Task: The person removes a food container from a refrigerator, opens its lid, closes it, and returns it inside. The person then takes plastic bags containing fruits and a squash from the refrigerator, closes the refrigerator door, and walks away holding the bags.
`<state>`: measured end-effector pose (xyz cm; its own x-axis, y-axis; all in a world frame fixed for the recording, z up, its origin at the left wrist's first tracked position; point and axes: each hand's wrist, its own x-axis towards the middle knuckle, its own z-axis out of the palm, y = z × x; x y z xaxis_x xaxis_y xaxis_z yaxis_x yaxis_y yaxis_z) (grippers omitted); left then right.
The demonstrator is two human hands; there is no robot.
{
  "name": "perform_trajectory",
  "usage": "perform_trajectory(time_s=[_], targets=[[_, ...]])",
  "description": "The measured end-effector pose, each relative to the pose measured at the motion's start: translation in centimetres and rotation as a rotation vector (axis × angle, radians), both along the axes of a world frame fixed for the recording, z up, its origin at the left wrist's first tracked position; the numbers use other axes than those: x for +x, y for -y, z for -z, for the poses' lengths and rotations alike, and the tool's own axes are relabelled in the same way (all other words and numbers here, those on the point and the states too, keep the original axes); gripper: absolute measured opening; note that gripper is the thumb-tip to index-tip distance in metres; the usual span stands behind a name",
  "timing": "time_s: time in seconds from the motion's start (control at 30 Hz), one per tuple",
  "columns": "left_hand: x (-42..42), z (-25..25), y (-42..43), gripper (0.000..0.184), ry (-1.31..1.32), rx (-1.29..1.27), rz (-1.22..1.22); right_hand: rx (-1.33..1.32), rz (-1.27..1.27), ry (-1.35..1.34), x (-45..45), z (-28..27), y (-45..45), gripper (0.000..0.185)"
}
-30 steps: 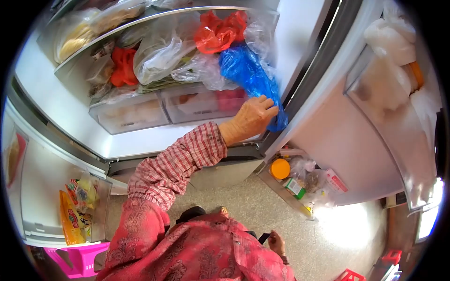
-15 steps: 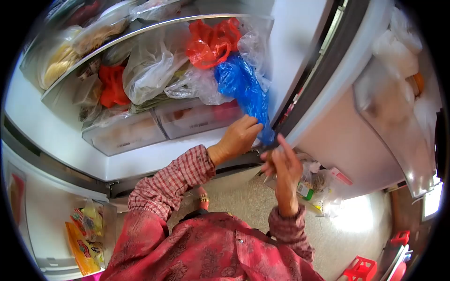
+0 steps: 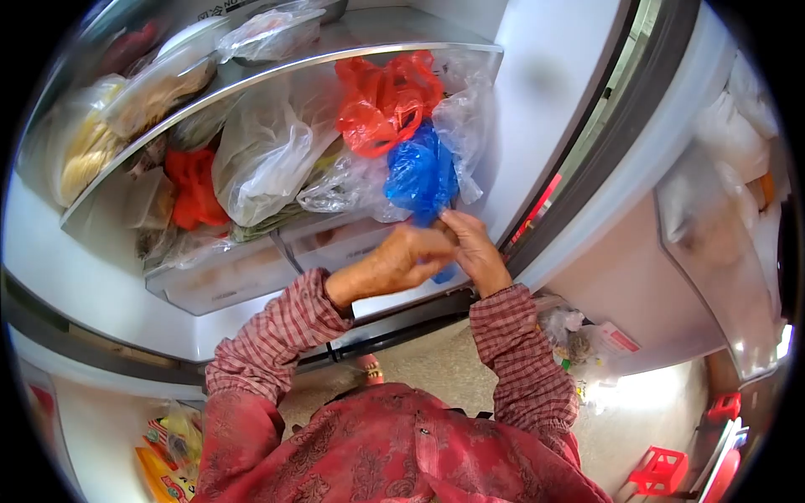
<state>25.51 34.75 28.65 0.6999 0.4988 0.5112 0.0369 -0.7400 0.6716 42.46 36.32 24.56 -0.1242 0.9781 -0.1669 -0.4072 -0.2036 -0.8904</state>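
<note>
right hand (image 3: pixel 476 251) pinched on blue bag (image 3: pixel 422 173), left hand (image 3: pixel 398 261) curled but blurred

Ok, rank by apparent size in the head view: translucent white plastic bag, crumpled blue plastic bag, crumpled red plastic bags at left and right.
1. White bag
2. Right red bag
3. Blue bag, partly hidden
4. Left red bag

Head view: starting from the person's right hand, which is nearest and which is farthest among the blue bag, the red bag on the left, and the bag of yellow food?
1. Blue bag: nearest, right at the right hand.
2. Red bag: farther, toward the left of the shelf.
3. Bag of yellow food: farthest, at the far left.
</note>
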Motion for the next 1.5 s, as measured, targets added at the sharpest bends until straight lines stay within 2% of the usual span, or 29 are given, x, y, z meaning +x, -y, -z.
perform_trajectory(time_s=[0.07,0.13,0.2,0.23,0.3,0.33,0.4,0.47,0.6,0.67,0.73,0.87,1.0,1.1,1.17,1.2,1.23,1.33,1.4,1.5], targets=[[1.0,-4.2,-1.1,0.016,0.117,0.309,-0.114,0.007,0.031,-0.038,0.1,0.8,-0.2,0.027],[2.3,-7.9,-2.4,0.015,-0.085,0.629,-0.316,0.008,-0.056,-0.098,0.9,1.6,-0.3,0.029],[4.4,-9.3,-5.5,0.021,-0.167,0.948,-0.424,-0.047,-0.073,-0.128,1.0,1.8,-0.4,0.029],[5.0,-9.6,-7.1,0.021,-0.167,0.95,-0.427,-0.071,-0.05,-0.109,1.1,2.1,-0.4,0.029],[5.7,-9.0,-10.4,0.025,-0.17,1.121,-0.599,-0.092,-0.031,-0.091,1.2,2.0,0.3,0.029],[5.2,-8.7,-11.6,0.029,-0.221,1.04,-0.663,-0.071,0.021,-0.026,1.2,1.2,1.3,0.03],[3.2,-8.3,-13.8,0.026,-0.542,0.744,-0.799,-0.055,0.077,0.029,1.2,0.1,2.8,0.03],[-0.1,-7.3,-15.8,0.029,-0.539,0.665,-0.889,0.007,0.099,0.09,1.3,-0.4,4.1,0.031],[-5.4,-7.8,-16.0,0.024,-0.58,0.853,-1.049,-0.016,0.092,0.006,0.6,-0.5,3.4,0.031],[-5.6,-7.6,-15.3,0.023,-0.596,0.911,-1.106,-0.023,0.053,-0.125,-0.2,-0.4,2.3,0.032],[-5.0,-7.4,-15.1,0.019,-0.614,0.856,-1.131,-0.002,0.07,-0.108,-2.1,-0.5,1.6,0.032],[-5.1,-5.1,-18.2,0.021,-0.717,0.821,-1.254,0.0,0.116,-0.061,-2.9,-0.1,0.2,0.032],[-5.0,-3.9,-17.9,0.023,-0.8,0.98,-1.216,-0.004,0.117,-0.021,-0.5,-1.0,0.4,0.03],[-5.0,-3.4,-18.4,0.024,-0.804,0.986,-1.214,-0.026,0.026,-0.469,1.5,-3.8,-0.2,0.026],[-5.1,-2.9,-19.1,0.024,-0.817,0.947,-1.211,0.021,0.002,-0.554,2.4,-6.8,-1.1,0.025],[-4.9,-2.5,-19.4,0.025,-0.707,0.9,-1.188,0.067,-0.017,-0.645,2.6,-8.3,-1.5,0.025],[-4.8,-2.2,-19.6,0.026,-0.597,0.851,-1.165,0.086,0.027,-0.646,2.6,-9.7,-2.3,0.025],[-5.1,-1.5,-20.3,0.03,-0.526,0.852,-1.143,0.059,0.033,-0.762,3.0,-12.9,-4.2,0.024],[-5.7,-1.1,-20.3,0.033,-0.498,0.836,-1.132,0.034,0.056,-0.75,3.4,-14.1,-5.5,0.013],[-4.6,-2.5,-17.7,0.035,-0.538,1.068,-1.214,0.025,-0.016,-0.776,4.3,-14.5,-7.6,0.017]])
